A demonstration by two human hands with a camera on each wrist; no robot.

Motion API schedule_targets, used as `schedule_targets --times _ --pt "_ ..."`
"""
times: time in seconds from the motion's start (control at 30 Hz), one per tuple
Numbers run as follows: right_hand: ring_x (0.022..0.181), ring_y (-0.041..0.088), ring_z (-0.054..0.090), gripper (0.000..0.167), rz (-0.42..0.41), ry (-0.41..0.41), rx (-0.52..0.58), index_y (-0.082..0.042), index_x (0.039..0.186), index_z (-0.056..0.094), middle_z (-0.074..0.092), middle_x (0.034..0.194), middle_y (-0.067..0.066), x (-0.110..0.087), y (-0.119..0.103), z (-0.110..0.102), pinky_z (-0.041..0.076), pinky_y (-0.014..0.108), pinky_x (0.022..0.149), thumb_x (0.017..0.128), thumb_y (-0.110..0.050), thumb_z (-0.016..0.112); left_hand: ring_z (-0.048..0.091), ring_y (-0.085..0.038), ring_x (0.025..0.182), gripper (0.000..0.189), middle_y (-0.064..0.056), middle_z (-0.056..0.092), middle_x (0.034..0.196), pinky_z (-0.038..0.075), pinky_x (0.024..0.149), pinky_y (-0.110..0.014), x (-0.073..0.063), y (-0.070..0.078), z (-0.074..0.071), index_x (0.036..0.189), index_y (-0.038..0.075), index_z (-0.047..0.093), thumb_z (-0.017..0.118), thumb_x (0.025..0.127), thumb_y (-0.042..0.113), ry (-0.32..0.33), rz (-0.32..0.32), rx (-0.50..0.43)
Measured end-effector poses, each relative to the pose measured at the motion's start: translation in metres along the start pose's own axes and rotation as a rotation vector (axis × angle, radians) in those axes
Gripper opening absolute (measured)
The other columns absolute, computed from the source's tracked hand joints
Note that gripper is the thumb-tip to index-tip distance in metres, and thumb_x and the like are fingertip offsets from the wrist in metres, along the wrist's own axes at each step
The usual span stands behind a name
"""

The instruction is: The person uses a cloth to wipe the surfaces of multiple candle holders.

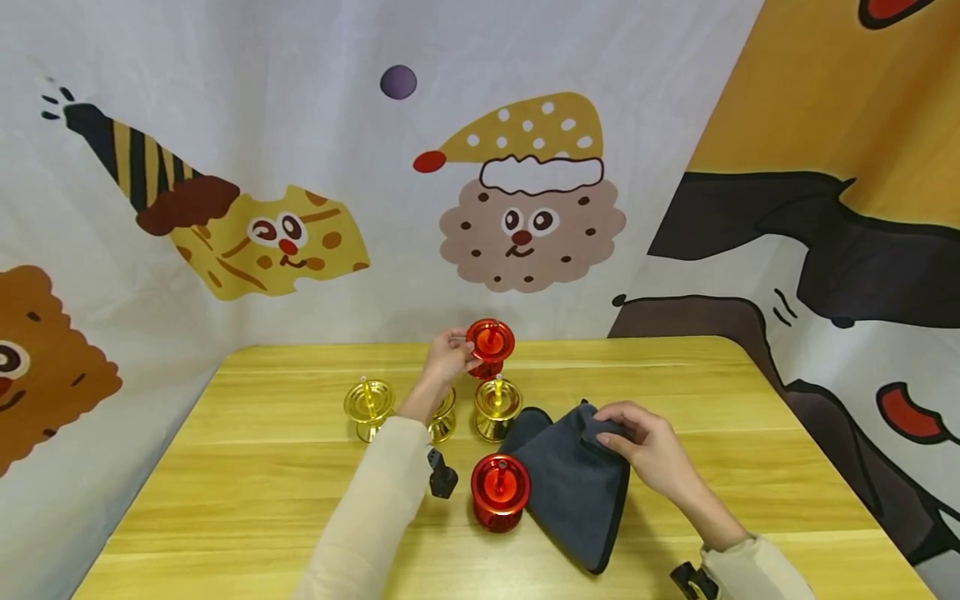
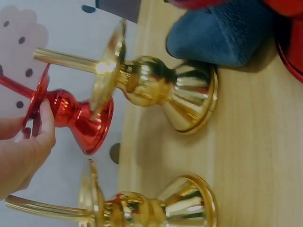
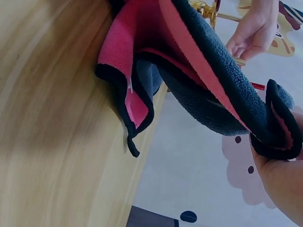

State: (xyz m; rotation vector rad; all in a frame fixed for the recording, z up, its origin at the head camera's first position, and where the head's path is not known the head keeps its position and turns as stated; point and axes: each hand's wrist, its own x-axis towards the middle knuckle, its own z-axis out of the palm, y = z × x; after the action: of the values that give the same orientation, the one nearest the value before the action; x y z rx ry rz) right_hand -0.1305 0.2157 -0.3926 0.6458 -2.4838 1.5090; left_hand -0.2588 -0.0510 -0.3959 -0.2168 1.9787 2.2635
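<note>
Hands [image 1: 447, 357] [image 1: 651, 442] apart, middle gold candleholder [image 1: 443, 425] half-hidden

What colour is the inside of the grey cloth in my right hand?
Pink; the cloth's inside shows best in the right wrist view.

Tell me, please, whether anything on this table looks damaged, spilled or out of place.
Nothing stands out. The three gold candlesticks and the near red candlestick stand upright on the table; the charcoal cloth is merely rumpled where the right hand pinches it.
</note>
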Motion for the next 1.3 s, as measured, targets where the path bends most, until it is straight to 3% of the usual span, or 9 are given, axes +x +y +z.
schedule_targets --times 0.23,0.4,0.57,0.73,0.8,0.87,1.0,1.17,1.3 --pt "0.088 0.006 0.059 0.024 0.04 -0.017 0.016 -0.001 0.102 0.061 0.059 0.101 0.015 -0.001 0.002 0.0 0.053 0.023 0.07 0.08 0.009 0.062 0.06 -0.025 0.078 0.025 -0.02 0.051 0.096 0.055 0.07 -0.033 0.029 -0.038 -0.004 0.117 -0.005 0.043 0.045 0.092 -0.005 -0.046 0.066 0.021" --pt "0.088 0.008 0.059 0.024 0.043 -0.024 0.02 0.0 0.103 0.061 0.059 0.102 0.016 -0.001 0.002 0.001 0.053 0.024 0.07 0.08 0.008 0.063 0.057 -0.029 0.088 0.032 -0.025 0.05 0.107 0.051 0.081 -0.041 0.016 -0.034 0.002 0.124 -0.009 0.039 0.039 0.093 -0.006 0.0 -0.04 0.101" --pt "0.088 0.01 0.059 0.024 0.059 -0.026 0.014 -0.001 0.103 0.061 0.059 0.103 0.014 -0.001 0.002 0.002 0.053 0.024 0.069 0.081 0.007 0.063 0.057 -0.028 0.085 0.033 -0.026 0.049 0.104 0.052 0.078 -0.037 0.016 -0.039 0.001 0.123 -0.012 0.037 0.037 0.09 -0.011 -0.003 -0.04 0.09" --pt "0.087 0.012 0.06 0.024 0.067 -0.034 0.023 -0.001 0.103 0.061 0.059 0.102 0.015 -0.001 0.004 0.002 0.054 0.025 0.069 0.081 0.007 0.063 0.059 -0.02 0.072 0.032 -0.02 0.053 0.094 0.047 0.052 -0.024 0.056 -0.085 -0.007 0.117 -0.009 0.042 0.041 0.086 -0.014 -0.065 0.028 0.051" --pt "0.087 0.012 0.06 0.024 0.07 -0.034 0.023 -0.001 0.103 0.061 0.059 0.102 0.015 -0.002 0.004 0.003 0.054 0.025 0.069 0.081 0.007 0.063 0.059 -0.021 0.076 0.036 -0.022 0.055 0.098 0.043 0.051 -0.022 0.054 -0.083 -0.005 0.12 -0.009 0.042 0.04 0.085 -0.014 -0.07 0.013 0.066" --pt "0.087 0.013 0.06 0.024 0.076 -0.032 0.021 -0.001 0.103 0.061 0.059 0.101 0.014 -0.002 0.004 0.002 0.054 0.025 0.069 0.081 0.007 0.063 0.057 -0.023 0.085 0.042 -0.026 0.053 0.109 0.044 0.057 -0.024 0.027 -0.055 0.002 0.128 -0.012 0.038 0.036 0.086 -0.016 -0.061 -0.052 0.121" --pt "0.086 0.014 0.061 0.024 0.079 -0.033 0.018 -0.001 0.103 0.061 0.06 0.101 0.014 -0.002 0.005 0.002 0.054 0.025 0.069 0.081 0.007 0.063 0.054 -0.026 0.096 0.043 -0.028 0.051 0.118 0.048 0.076 -0.029 -0.006 -0.026 0.005 0.131 -0.013 0.036 0.033 0.088 -0.015 -0.134 -0.038 0.132" --pt "0.086 0.013 0.061 0.024 0.082 -0.036 0.017 -0.001 0.103 0.061 0.059 0.101 0.014 -0.003 0.006 0.002 0.054 0.025 0.069 0.081 0.007 0.063 0.047 -0.025 0.111 0.041 -0.023 0.049 0.123 0.042 0.092 -0.032 0.017 -0.049 -0.001 0.131 -0.012 0.037 0.038 0.091 -0.004 -0.101 0.006 0.23" --pt "0.086 0.012 0.06 0.024 0.082 -0.035 0.013 0.0 0.103 0.061 0.059 0.101 0.014 -0.002 0.006 0.001 0.053 0.025 0.069 0.081 0.007 0.063 0.034 -0.034 0.126 0.046 -0.026 0.037 0.135 0.031 0.104 -0.041 0.003 -0.023 0.0 0.135 -0.012 0.032 0.041 0.092 0.002 -0.059 0.019 0.364"
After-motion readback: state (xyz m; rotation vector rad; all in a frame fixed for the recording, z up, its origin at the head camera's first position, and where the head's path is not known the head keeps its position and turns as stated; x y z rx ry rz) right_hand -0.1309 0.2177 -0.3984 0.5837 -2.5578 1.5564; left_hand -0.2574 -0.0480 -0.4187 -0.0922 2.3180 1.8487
